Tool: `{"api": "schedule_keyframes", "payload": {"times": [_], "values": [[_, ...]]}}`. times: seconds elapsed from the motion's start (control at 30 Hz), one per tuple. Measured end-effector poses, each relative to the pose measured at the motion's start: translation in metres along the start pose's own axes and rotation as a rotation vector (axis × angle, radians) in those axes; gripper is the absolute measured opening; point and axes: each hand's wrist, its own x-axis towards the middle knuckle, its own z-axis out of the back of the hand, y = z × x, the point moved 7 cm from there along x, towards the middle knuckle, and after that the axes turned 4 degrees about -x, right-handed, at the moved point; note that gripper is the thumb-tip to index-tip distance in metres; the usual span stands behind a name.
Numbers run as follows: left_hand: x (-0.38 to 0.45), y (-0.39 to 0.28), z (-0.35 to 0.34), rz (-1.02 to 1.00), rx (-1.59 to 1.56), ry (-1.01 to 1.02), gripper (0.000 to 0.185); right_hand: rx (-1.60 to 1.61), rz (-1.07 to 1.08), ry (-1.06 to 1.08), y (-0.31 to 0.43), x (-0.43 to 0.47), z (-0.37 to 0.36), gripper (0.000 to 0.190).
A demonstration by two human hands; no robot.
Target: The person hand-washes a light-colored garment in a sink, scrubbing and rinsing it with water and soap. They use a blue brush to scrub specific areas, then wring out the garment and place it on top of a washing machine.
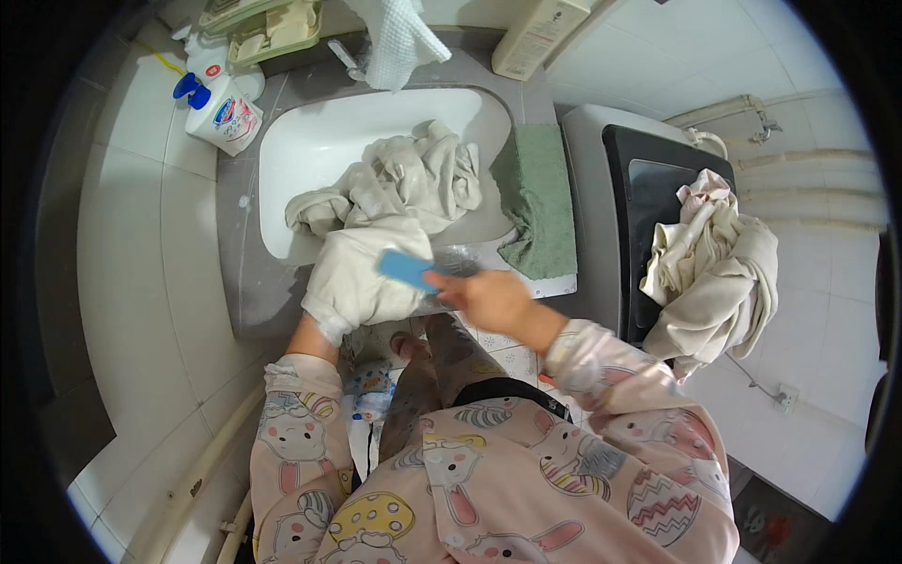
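A wet off-white garment lies bunched in the white sink basin, and part of it hangs over the basin's front edge. My left wrist runs into this cloth, which covers the whole hand, so its fingers are hidden. In my right hand is a blue brush, gripped at its near end. Its flat blue head lies over the stretched cloth covering my left hand. Bristles cannot be made out, and the brush and hand are slightly blurred.
A green towel lies right of the basin. Pump bottles stand at the back left, near a soap tray. White cloth hangs over the faucet. More laundry lies on the washing machine.
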Motion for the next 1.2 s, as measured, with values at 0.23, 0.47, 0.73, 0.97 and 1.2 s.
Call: {"api": "schedule_keyframes", "payload": {"times": [0.23, 0.47, 0.73, 0.97, 1.2], "values": [[-0.003, 0.005, 0.0, 0.008, 0.009, 0.01, 0.026, -0.111, 0.017, 0.008, 0.031, 0.004, 0.038, 0.035], [-0.005, 0.005, 0.002, 0.009, 0.024, 0.013, 0.026, -0.146, -0.124, 0.107, -0.017, -0.01, 0.044, 0.035], [0.005, -0.002, -0.006, -0.024, 0.019, 0.047, 0.026, -0.117, -0.143, 0.157, -0.025, -0.019, 0.02, 0.036], [-0.002, 0.001, -0.006, -0.008, 0.024, 0.051, 0.026, -0.13, -0.032, 0.151, 0.033, 0.0, 0.034, 0.037], [0.002, 0.004, -0.004, -0.01, 0.032, 0.056, 0.027, -0.231, -0.031, 0.152, 0.008, -0.006, 0.053, 0.037]]}}
